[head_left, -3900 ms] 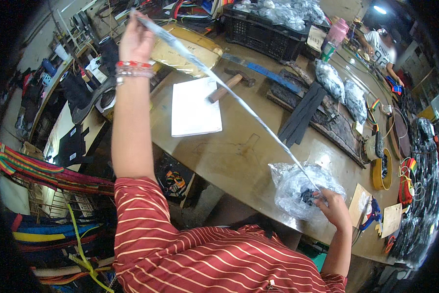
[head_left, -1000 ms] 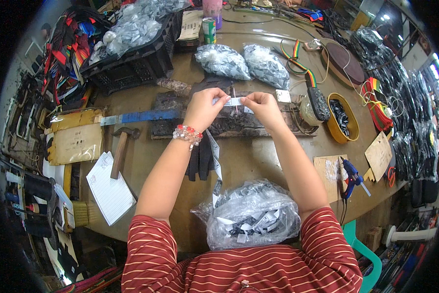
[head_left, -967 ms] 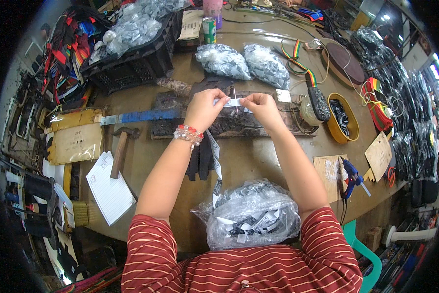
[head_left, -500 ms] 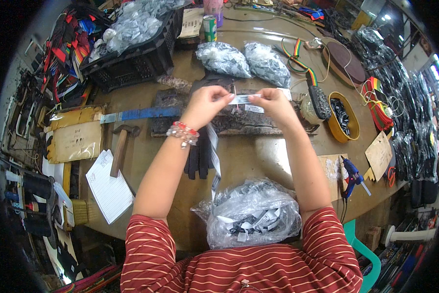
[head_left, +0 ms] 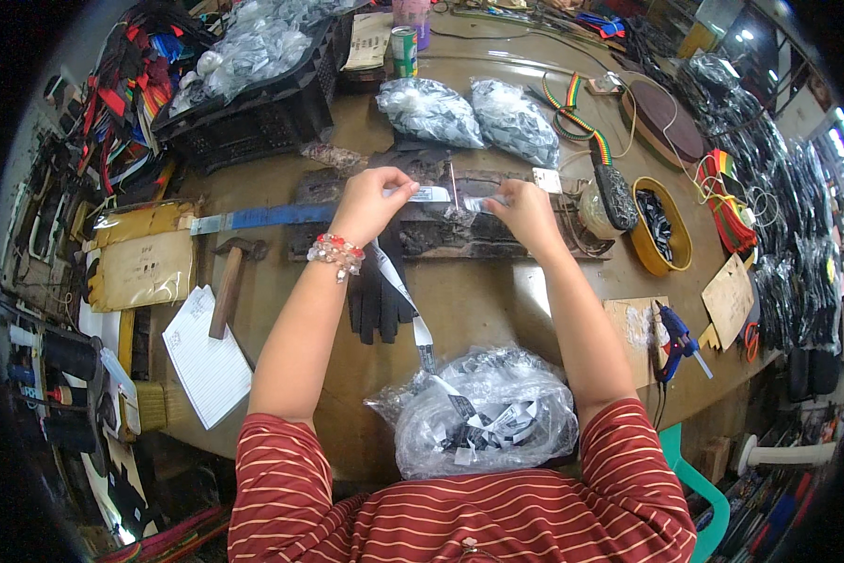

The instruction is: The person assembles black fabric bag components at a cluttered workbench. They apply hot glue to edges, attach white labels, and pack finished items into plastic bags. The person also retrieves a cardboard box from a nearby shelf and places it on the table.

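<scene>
My left hand (head_left: 377, 201), with a beaded bracelet at the wrist, pinches the end of a white printed label ribbon (head_left: 431, 194). The ribbon hangs below that hand and runs down to a clear plastic bag (head_left: 413, 441) of black-and-white labels near my body. In my right hand (head_left: 527, 214), thumb and fingertips close on a short white label piece (head_left: 477, 204). Between the two hands stands a thin upright metal piece (head_left: 453, 178), on a dark, grimy board (head_left: 535, 246). A black glove (head_left: 377, 305) lies below my left wrist.
A hammer (head_left: 226, 296) rests on white paper (head_left: 197, 361) at left. A black crate (head_left: 253, 122) and two filled plastic bags (head_left: 429, 113) stand behind. At right are a yellow bowl (head_left: 677, 258) of dark pieces and a blue glue gun (head_left: 677, 336).
My hands have moved apart, the left going leftward and the right slightly rightward. The label strip between them is now in two separate parts, one in each hand.
</scene>
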`<act>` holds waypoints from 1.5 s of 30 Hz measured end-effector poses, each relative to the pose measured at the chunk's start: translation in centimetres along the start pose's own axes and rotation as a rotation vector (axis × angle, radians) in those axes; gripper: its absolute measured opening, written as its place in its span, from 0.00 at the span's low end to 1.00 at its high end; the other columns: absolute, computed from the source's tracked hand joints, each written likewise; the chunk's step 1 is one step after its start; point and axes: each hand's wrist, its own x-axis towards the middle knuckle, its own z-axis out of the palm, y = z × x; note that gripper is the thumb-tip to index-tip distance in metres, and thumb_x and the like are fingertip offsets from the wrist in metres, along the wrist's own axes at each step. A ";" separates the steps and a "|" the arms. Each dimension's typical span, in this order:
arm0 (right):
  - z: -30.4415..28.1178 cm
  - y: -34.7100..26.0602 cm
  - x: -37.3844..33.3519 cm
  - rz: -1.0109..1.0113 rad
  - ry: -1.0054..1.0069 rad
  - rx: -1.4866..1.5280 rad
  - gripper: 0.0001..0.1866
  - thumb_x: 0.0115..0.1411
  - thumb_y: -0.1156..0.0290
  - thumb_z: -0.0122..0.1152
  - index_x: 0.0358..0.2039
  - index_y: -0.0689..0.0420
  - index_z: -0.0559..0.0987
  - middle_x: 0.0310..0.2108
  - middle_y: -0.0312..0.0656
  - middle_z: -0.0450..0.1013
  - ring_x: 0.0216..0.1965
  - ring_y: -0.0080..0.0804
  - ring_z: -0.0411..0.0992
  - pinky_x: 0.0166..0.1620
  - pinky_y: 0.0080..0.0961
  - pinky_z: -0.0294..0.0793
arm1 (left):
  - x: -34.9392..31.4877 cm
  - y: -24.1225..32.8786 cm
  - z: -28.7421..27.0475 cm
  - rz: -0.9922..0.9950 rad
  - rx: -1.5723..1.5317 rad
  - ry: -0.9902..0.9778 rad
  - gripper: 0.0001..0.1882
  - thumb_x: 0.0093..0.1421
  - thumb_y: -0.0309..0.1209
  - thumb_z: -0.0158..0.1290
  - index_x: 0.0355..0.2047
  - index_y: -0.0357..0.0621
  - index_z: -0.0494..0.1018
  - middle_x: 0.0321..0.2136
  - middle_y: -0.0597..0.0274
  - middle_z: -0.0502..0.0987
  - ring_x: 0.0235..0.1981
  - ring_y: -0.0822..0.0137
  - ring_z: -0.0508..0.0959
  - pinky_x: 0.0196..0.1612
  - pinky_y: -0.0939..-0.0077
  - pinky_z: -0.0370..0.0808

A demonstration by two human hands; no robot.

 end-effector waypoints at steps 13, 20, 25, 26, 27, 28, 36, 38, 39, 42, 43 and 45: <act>0.6 -2.9 0.1 0.185 -0.232 0.950 0.11 0.57 0.63 0.60 0.25 0.56 0.75 0.14 0.23 0.61 0.13 0.09 0.49 0.16 0.12 0.43 | 0.1 0.5 1.4 -0.001 -0.193 -0.027 0.12 0.55 0.36 0.56 0.29 0.37 0.76 0.23 0.64 0.78 0.26 0.76 0.73 0.32 0.79 0.69; 0.8 -2.1 -0.5 0.416 -0.186 1.307 0.11 0.59 0.61 0.52 0.27 0.55 0.72 0.17 0.28 0.63 0.16 0.15 0.56 0.18 0.16 0.50 | -0.1 1.4 0.9 -0.023 -0.101 0.041 0.11 0.55 0.35 0.56 0.29 0.37 0.76 0.23 0.64 0.78 0.25 0.77 0.73 0.32 0.79 0.70; -1.0 -2.6 -0.4 0.209 -0.427 1.158 0.12 0.57 0.60 0.58 0.23 0.53 0.72 0.16 0.26 0.63 0.14 0.13 0.55 0.17 0.12 0.51 | 0.5 2.6 1.5 0.010 -0.331 -0.092 0.11 0.57 0.33 0.56 0.29 0.35 0.76 0.24 0.68 0.77 0.26 0.81 0.71 0.31 0.83 0.68; -1.2 -2.8 -0.5 0.227 -0.342 1.038 0.12 0.56 0.62 0.60 0.23 0.55 0.73 0.16 0.26 0.64 0.15 0.13 0.56 0.18 0.13 0.51 | 0.4 2.7 1.6 0.064 -0.347 -0.140 0.11 0.57 0.32 0.55 0.29 0.34 0.76 0.24 0.69 0.77 0.26 0.82 0.70 0.30 0.84 0.68; -1.5 -2.8 -0.4 0.198 -0.282 0.958 0.11 0.54 0.63 0.62 0.22 0.56 0.74 0.16 0.27 0.65 0.17 0.13 0.57 0.19 0.14 0.52 | 0.3 2.7 1.5 0.016 -0.365 -0.165 0.11 0.57 0.32 0.55 0.29 0.35 0.76 0.23 0.69 0.76 0.25 0.83 0.70 0.29 0.85 0.67; -1.6 -2.7 -0.5 0.167 -0.234 0.883 0.11 0.53 0.65 0.65 0.22 0.57 0.75 0.17 0.27 0.67 0.18 0.13 0.58 0.20 0.15 0.53 | 0.2 2.6 1.4 -0.013 -0.328 -0.136 0.12 0.56 0.34 0.56 0.29 0.35 0.76 0.23 0.67 0.77 0.24 0.80 0.71 0.29 0.83 0.68; -1.4 -0.5 0.0 0.178 -0.205 0.820 0.11 0.54 0.64 0.64 0.22 0.55 0.76 0.15 0.25 0.66 0.14 0.10 0.52 0.18 0.13 0.48 | 0.1 1.5 1.1 -0.004 -0.183 -0.004 0.13 0.54 0.37 0.55 0.30 0.37 0.76 0.24 0.55 0.78 0.26 0.64 0.77 0.32 0.72 0.71; -0.9 -0.1 0.4 0.156 -0.170 0.776 0.12 0.52 0.64 0.65 0.21 0.58 0.76 0.16 0.28 0.67 0.17 0.14 0.57 0.20 0.18 0.54 | 0.2 1.5 1.6 0.038 -0.125 0.029 0.12 0.54 0.36 0.55 0.29 0.37 0.76 0.25 0.52 0.78 0.27 0.59 0.77 0.33 0.70 0.71; -0.6 -0.1 0.4 0.139 -0.148 0.756 0.13 0.52 0.64 0.66 0.20 0.60 0.77 0.16 0.29 0.68 0.18 0.16 0.59 0.22 0.20 0.57 | 0.2 1.5 1.8 0.073 -0.064 0.043 0.12 0.54 0.35 0.54 0.29 0.37 0.76 0.25 0.51 0.77 0.27 0.57 0.77 0.33 0.69 0.71; 0.2 -0.3 0.2 0.089 -0.079 0.360 0.14 0.51 0.63 0.65 0.20 0.62 0.76 0.15 0.35 0.69 0.18 0.21 0.62 0.23 0.26 0.62 | 0.2 1.5 2.0 0.146 0.014 0.078 0.11 0.54 0.33 0.54 0.29 0.36 0.75 0.26 0.49 0.77 0.29 0.52 0.76 0.34 0.66 0.71; 0.3 -0.5 -0.1 0.070 -0.036 0.070 0.15 0.50 0.62 0.65 0.22 0.63 0.77 0.16 0.40 0.71 0.19 0.24 0.65 0.26 0.29 0.66 | 0.1 1.6 1.8 0.150 -0.002 0.090 0.11 0.54 0.33 0.54 0.29 0.36 0.75 0.26 0.49 0.77 0.29 0.53 0.76 0.34 0.66 0.71; 0.4 -1.0 -0.8 -0.040 0.197 0.030 0.15 0.51 0.62 0.65 0.23 0.64 0.77 0.17 0.41 0.72 0.20 0.24 0.65 0.27 0.29 0.66 | 0.0 1.7 1.5 0.083 -0.096 0.063 0.11 0.55 0.32 0.55 0.29 0.34 0.75 0.24 0.56 0.78 0.25 0.69 0.76 0.31 0.75 0.70</act>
